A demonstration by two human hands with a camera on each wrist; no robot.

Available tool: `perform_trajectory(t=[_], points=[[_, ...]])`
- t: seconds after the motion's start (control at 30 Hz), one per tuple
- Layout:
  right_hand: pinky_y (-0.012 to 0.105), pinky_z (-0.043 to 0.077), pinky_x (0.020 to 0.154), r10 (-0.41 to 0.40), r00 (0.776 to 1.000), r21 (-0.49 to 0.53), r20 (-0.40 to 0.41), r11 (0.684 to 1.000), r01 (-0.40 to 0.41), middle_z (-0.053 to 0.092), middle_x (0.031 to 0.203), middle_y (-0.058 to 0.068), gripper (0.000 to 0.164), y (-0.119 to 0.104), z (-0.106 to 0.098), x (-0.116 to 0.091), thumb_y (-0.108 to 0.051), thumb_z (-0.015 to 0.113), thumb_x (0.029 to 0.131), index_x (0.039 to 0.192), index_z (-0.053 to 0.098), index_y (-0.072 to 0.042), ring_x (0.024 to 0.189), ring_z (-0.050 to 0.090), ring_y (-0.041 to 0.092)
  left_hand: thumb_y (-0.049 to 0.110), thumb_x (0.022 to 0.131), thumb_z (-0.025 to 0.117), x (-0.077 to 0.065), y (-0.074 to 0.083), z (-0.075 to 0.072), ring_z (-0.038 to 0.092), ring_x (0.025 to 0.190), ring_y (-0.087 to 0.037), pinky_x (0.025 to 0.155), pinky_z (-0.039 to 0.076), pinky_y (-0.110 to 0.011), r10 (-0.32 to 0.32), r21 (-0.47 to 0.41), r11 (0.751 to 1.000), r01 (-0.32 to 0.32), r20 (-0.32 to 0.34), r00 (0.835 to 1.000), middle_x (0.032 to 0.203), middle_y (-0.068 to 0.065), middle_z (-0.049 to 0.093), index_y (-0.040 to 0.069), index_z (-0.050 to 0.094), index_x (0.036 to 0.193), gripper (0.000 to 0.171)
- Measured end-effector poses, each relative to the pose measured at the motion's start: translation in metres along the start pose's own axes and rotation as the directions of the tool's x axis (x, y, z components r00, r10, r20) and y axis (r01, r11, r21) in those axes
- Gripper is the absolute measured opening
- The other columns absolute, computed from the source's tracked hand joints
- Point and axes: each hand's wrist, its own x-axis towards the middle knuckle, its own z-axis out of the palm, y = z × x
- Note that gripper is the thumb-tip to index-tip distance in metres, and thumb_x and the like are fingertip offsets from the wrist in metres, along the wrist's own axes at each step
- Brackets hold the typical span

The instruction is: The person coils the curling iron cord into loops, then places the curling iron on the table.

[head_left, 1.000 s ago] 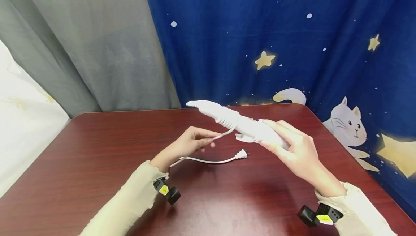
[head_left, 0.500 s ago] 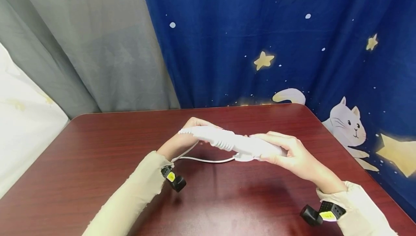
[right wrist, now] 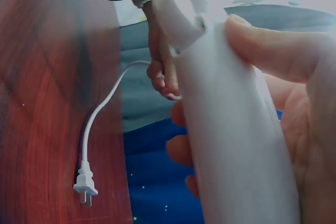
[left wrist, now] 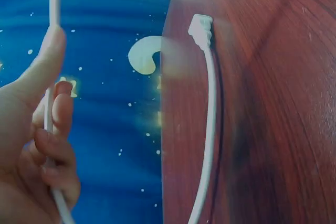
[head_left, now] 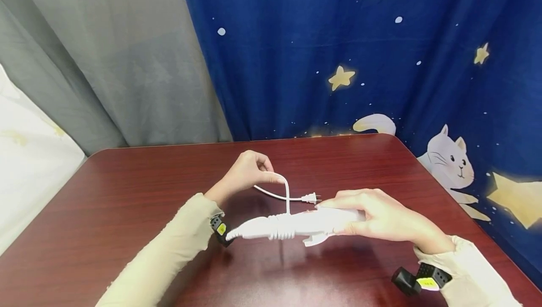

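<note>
My right hand [head_left: 372, 213] grips a white curling iron [head_left: 302, 224] by its thick right end, thumb and fingers around it. The iron lies nearly level over the table, its ribbed cord end pointing left and a small lever [head_left: 315, 240] jutting from its near side. Several turns of power cord [head_left: 281, 227] wrap its handle. Above and left of it, my left hand [head_left: 250, 171] pinches the cord, which arches from the fingers down to the coils. In the left wrist view the cord [left wrist: 48, 109] runs under the thumb and through the curled fingers.
The loose cord end trails behind the iron to a two-pin plug [head_left: 311, 198] low over the dark red wooden table [head_left: 139, 194]. A grey curtain [head_left: 127, 62] and a blue star-print curtain [head_left: 288, 62] hang beyond the table's far edge. Each wrist carries a small black camera.
The curling iron has come down and toward me, tilting from slanted up-left to nearly level. My left hand has passed behind it with the cord, and now holds the cord above the handle.
</note>
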Motion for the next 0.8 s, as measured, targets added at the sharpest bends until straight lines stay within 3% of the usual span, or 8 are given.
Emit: perform_trajectory(t=[0.17,0.27,0.33,0.43,0.53,0.6,0.67,0.8], points=[[0.019,0.042,0.061,0.032,0.996,-0.044,0.081,0.999,-0.028,0.056,0.09,-0.022,0.036,-0.003,0.003,0.0,-0.044,0.063,0.084,0.117,0.062,-0.029,0.074,0.05,-0.002,0.012,0.075,0.076,0.001,-0.001,-0.008,0.054,0.064,-0.008,0.059,0.044,-0.024,0.152,-0.066,0.987,-0.145,0.101,0.983,0.075,0.001,0.067,0.006,0.072,0.083,0.01],[0.02,0.042,0.061,0.038,0.995,-0.049,0.097,0.998,-0.034,0.056,0.091,-0.023,0.035,-0.004,0.005,0.001,-0.044,0.062,0.084,0.116,0.062,-0.029,0.075,0.051,-0.003,0.014,0.077,0.075,0.001,0.001,-0.014,0.056,0.067,-0.007,0.061,0.046,-0.024,0.172,-0.023,0.985,-0.171,0.089,0.981,0.078,0.004,0.068,0.006,0.073,0.086,0.012],[0.02,0.043,0.062,0.036,0.993,-0.043,0.108,0.999,-0.031,0.057,0.092,-0.023,0.035,-0.005,0.006,0.001,-0.044,0.063,0.084,0.116,0.062,-0.029,0.076,0.052,-0.003,0.027,0.073,0.078,-0.001,0.004,-0.017,0.056,0.065,-0.007,0.059,0.046,-0.025,0.132,0.047,0.99,-0.134,0.042,0.99,0.072,0.008,0.066,0.012,0.074,0.08,0.017],[0.019,0.043,0.062,0.027,0.991,-0.04,0.13,0.999,-0.022,0.058,0.094,-0.022,0.036,-0.006,0.007,0.002,-0.045,0.063,0.084,0.117,0.062,-0.03,0.078,0.053,-0.003,0.052,0.062,0.078,-0.004,0.008,-0.022,0.052,0.06,-0.009,0.052,0.043,-0.028,0.024,0.173,0.985,-0.016,-0.043,0.999,0.06,0.013,0.061,0.024,0.072,0.07,0.03],[0.02,0.043,0.062,0.026,0.99,-0.054,0.137,0.998,-0.019,0.058,0.096,-0.021,0.037,-0.007,0.007,0.002,-0.045,0.062,0.084,0.117,0.061,-0.03,0.079,0.053,-0.003,0.071,0.053,0.071,-0.007,0.013,-0.027,0.051,0.06,-0.009,0.049,0.041,-0.031,-0.065,0.295,0.951,0.092,-0.101,0.993,0.054,0.015,0.056,0.032,0.068,0.063,0.041],[0.02,0.043,0.062,0.039,0.99,-0.066,0.136,0.997,-0.03,0.057,0.095,-0.022,0.037,-0.007,0.007,0.002,-0.046,0.062,0.084,0.117,0.061,-0.03,0.079,0.053,-0.003,0.074,0.052,0.069,-0.009,0.015,-0.029,0.05,0.059,-0.009,0.048,0.04,-0.032,-0.085,0.333,0.936,0.117,-0.109,0.99,0.053,0.016,0.055,0.034,0.067,0.061,0.041],[0.021,0.044,0.063,0.05,0.989,-0.077,0.14,0.996,-0.039,0.057,0.095,-0.022,0.037,-0.007,0.008,0.001,-0.047,0.062,0.083,0.117,0.061,-0.031,0.079,0.053,-0.003,0.066,0.059,0.072,-0.009,0.017,-0.031,0.05,0.059,-0.009,0.049,0.04,-0.031,-0.059,0.303,0.949,0.081,-0.081,0.995,0.055,0.015,0.057,0.031,0.069,0.063,0.035],[0.021,0.043,0.062,0.07,0.983,-0.102,0.171,0.993,-0.053,0.057,0.092,-0.023,0.037,-0.006,0.01,0.001,-0.047,0.062,0.083,0.116,0.061,-0.031,0.077,0.053,-0.003,0.027,0.076,0.076,-0.007,0.02,-0.037,0.055,0.065,-0.01,0.059,0.046,-0.027,0.083,0.081,0.993,-0.086,0.038,0.996,0.069,0.009,0.065,0.016,0.073,0.076,0.011]])
